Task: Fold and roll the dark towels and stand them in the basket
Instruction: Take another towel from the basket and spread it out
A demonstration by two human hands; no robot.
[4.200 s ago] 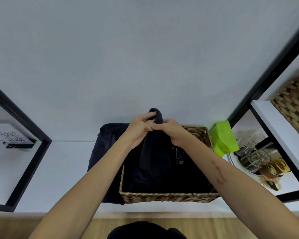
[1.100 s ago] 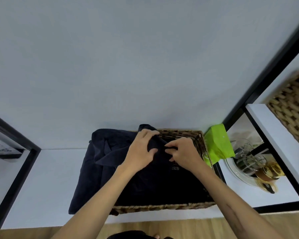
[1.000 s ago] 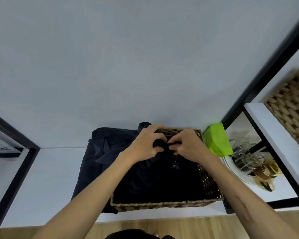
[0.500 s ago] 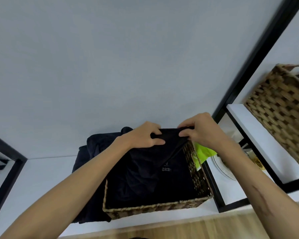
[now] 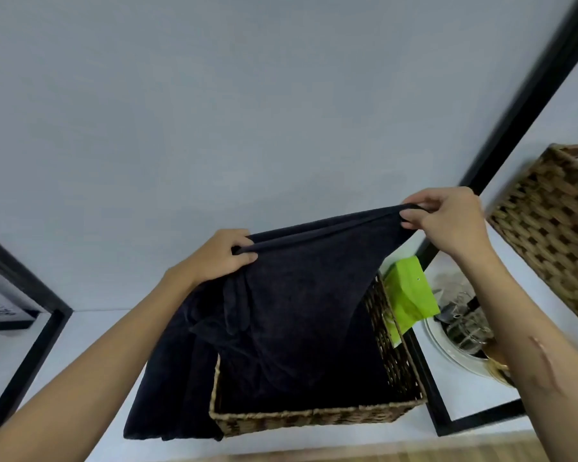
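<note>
Dark towel [image 5: 301, 295] stretched between two raised hands above a wicker basket [image 5: 314, 416] on a white desk [image 5: 90, 335].
Left hand [image 5: 219, 255] grips the towel's upper edge at its left end, fingers [image 5: 244, 258] curled over the hem and the forearm rising from the lower left; right hand [image 5: 447, 218] sits higher and further right, pinching the same edge between thumb and fingertips, wrist bent and forearm running down to the lower right; the edge slopes upward from left to right, taut between the two grips; the cloth below hangs into the basket, and further dark fabric spills over the basket's left wall onto the desk; a green packet [image 5: 409, 295] stands just beside the basket's right wall; a second wicker basket [image 5: 554, 228] sits on a shelf at the right.
</note>
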